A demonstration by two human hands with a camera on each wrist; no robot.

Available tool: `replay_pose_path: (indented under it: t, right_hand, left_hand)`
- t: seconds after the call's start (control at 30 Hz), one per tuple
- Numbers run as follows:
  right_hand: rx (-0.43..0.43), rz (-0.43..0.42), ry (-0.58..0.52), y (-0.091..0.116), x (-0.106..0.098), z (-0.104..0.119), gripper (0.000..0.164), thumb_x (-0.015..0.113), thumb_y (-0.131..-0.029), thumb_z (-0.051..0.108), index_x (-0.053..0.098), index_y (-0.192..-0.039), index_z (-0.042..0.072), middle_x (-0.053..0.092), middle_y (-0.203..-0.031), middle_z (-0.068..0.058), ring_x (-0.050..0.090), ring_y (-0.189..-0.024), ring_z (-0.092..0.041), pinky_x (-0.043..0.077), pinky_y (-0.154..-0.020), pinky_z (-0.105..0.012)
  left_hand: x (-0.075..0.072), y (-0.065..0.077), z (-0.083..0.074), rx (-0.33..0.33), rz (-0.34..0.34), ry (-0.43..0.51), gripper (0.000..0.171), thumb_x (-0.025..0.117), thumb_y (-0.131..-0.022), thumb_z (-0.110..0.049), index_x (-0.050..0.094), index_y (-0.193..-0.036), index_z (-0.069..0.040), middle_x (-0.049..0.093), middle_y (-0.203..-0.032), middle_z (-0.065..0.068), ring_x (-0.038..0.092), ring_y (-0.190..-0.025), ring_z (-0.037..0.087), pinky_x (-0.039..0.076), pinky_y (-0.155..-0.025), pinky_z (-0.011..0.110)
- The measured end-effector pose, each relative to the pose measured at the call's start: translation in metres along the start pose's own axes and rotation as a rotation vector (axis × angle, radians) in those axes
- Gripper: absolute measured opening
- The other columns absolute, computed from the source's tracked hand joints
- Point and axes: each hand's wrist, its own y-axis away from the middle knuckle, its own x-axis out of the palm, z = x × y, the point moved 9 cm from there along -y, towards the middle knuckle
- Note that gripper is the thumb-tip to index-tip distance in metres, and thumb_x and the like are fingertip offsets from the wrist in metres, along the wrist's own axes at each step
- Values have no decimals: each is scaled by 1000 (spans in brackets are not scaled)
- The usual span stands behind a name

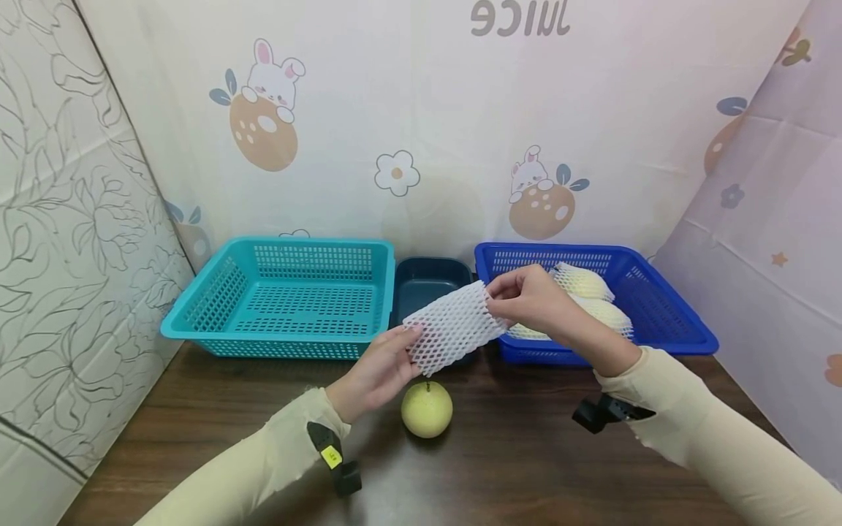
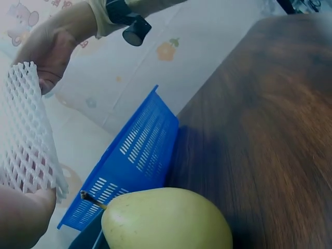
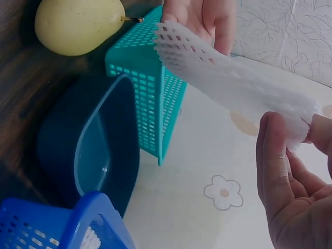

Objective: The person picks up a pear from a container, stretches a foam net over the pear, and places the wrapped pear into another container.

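Note:
A white foam fruit net [image 1: 457, 329] is stretched between my two hands above the table. My left hand [image 1: 377, 374] holds its left end, with the thumb lying on the mesh. The other end is pinched by my right hand [image 1: 534, 298], with the thumb partly hidden by the foam in the right wrist view. Just below the net, a bare yellow-green pear [image 1: 427, 410] stands on the table with its stem up; neither hand touches it. In the left wrist view the pear [image 2: 166, 220] appears close, beside the blue basket.
A teal basket [image 1: 177, 325] stands at the back left with nothing in it. Between the baskets sits a dark blue tub [image 1: 430, 267], partly hidden by the net. The blue basket [image 1: 691, 332] at right holds several net-wrapped fruits [image 1: 605, 314]. Dark wooden table [image 1: 526, 467] lies underneath.

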Motion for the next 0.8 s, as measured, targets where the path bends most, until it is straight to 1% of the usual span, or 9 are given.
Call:
replay_pose_path:
  t: [0.07, 0.13, 0.27, 0.33, 0.47, 0.53, 0.6, 0.67, 0.8]
  right_hand:
    - [1, -1, -26, 0, 1, -2, 21, 66, -84, 7, 67, -99, -8, 67, -80, -10, 59, -72, -19, 54, -61, -30]
    - [-16, 1, -94, 0, 2, -2, 24, 64, -89, 12, 66, -102, -9, 67, -84, -11, 61, -73, -20, 55, -62, -32]
    - [-51, 11, -324, 1, 5, -4, 39, 53, -99, 27, 60, -110, -9, 64, -86, -14, 63, -71, -20, 55, -62, -33]
    - [-38, 17, -429, 0, 8, -9, 42, 49, -100, 30, 57, -113, -9, 62, -85, -13, 63, -70, -19, 55, -63, -31]
    - [52, 69, -567, -2, 28, -24, 33, 45, -101, 24, 51, -114, -6, 62, -88, -11, 64, -77, -18, 54, -72, -30]
    - [89, 107, -622, -3, 43, -30, 28, 42, -100, 20, 49, -110, -5, 61, -92, -12, 64, -82, -19, 53, -78, -33]
    - [111, 167, -678, -2, 61, -33, 28, 40, -100, 19, 47, -112, -5, 60, -99, -13, 62, -89, -21, 50, -85, -37]
    - [127, 256, -733, 0, 80, -34, 38, 37, -102, 26, 44, -122, -6, 57, -109, -16, 59, -98, -24, 46, -92, -40]
    - [171, 441, -874, 7, 113, -32, 62, 30, -103, 46, 22, -146, 3, 42, -134, -25, 51, -113, -30, 37, -101, -46]
  left_hand:
    - [-1, -1, 1, 0, -8, 16, 46, 43, -102, -15, 30, -144, 1, 41, -141, 15, 40, -129, 25, 32, -105, 45]
    - [-3, -2, 1, 5, -20, 34, 47, 44, -102, -15, 31, -144, 1, 40, -141, 14, 41, -128, 24, 33, -104, 45]
    - [-6, -2, -3, 23, -42, 89, 46, 45, -102, -16, 33, -143, -2, 43, -138, 11, 44, -124, 22, 35, -103, 43]
    - [-6, -2, -6, 31, -42, 123, 45, 45, -102, -17, 34, -143, -3, 44, -137, 10, 46, -122, 21, 36, -103, 42]
    - [-2, -1, -12, 42, -8, 170, 44, 41, -103, -18, 33, -144, -4, 44, -135, 10, 48, -120, 20, 39, -100, 39]
    - [2, -1, -13, 34, 14, 187, 44, 40, -104, -19, 32, -145, -5, 44, -135, 10, 48, -120, 21, 40, -100, 39]
    - [7, 0, -13, 23, 40, 190, 46, 39, -104, -21, 30, -146, -6, 44, -135, 10, 47, -120, 20, 40, -99, 38]
    - [11, 0, -13, 8, 55, 196, 46, 39, -104, -22, 30, -146, -7, 45, -134, 9, 47, -120, 20, 39, -100, 38]
    - [16, 1, -9, -20, 71, 172, 46, 40, -104, -25, 33, -146, -9, 47, -133, 9, 48, -119, 19, 37, -102, 42]
